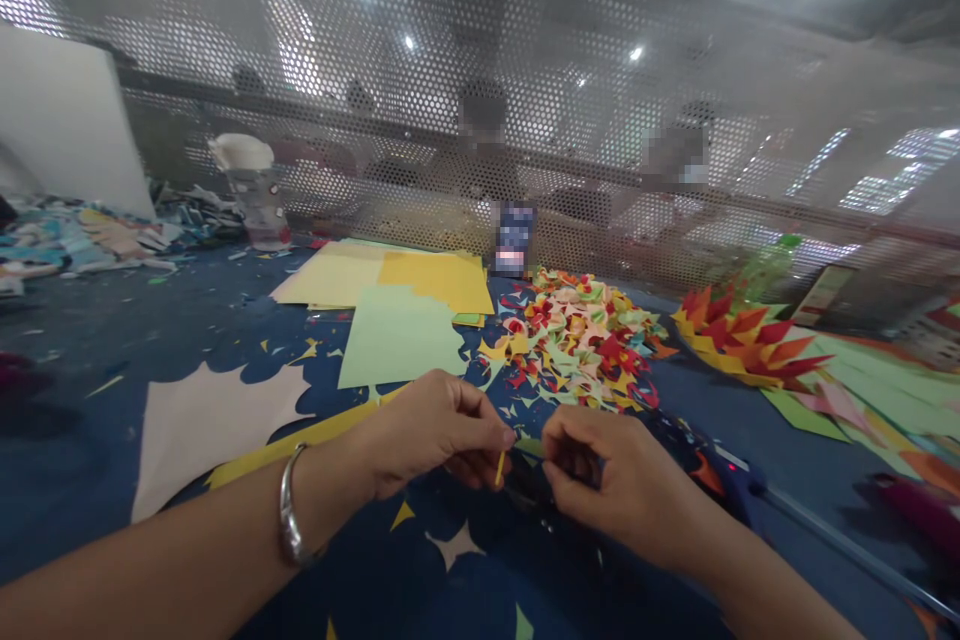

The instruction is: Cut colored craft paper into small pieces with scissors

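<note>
My left hand point(442, 440), with a silver bangle on its wrist, pinches a small narrow strip of yellow paper point(500, 468) between thumb and fingertips. Just to its right, my right hand point(600, 470) is curled with thumb and fingers together; whether anything is in it is hidden. The two hands are close but apart, over the dark blue table point(405, 580). A pale star-shaped scrap point(455, 547) and a yellow scrap point(403, 515) lie below them. Beyond the hands are a pale green sheet point(401, 335) and a heap of small colored paper pieces point(585, 340).
A scalloped pale sheet point(210, 425) lies left, beside yellow paper point(277, 450). At right are a blue glue gun point(724, 465) with a clear stick point(847, 540) and a red-orange paper flower point(750, 340). A phone point(514, 240), a cup point(251, 190) and a perforated screen point(420, 120) stand behind.
</note>
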